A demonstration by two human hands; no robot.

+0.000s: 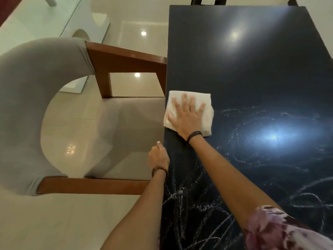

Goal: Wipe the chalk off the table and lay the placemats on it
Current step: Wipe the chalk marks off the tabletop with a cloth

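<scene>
A folded cream cloth (189,110) was pressed flat under the right hand (187,118), fingers straight and spread, on the dark rectangular glossy table (243,60). The left hand (158,157), curled, gripped the table's edge just behind. White chalk scribbles (194,210) remained nearer than both hands and to the right. The cloth overhung the edge; it could be pushed off toward the grey upholstered wooden-armed chair (36,87). Open room lay ahead. No placemats were seen.
</scene>
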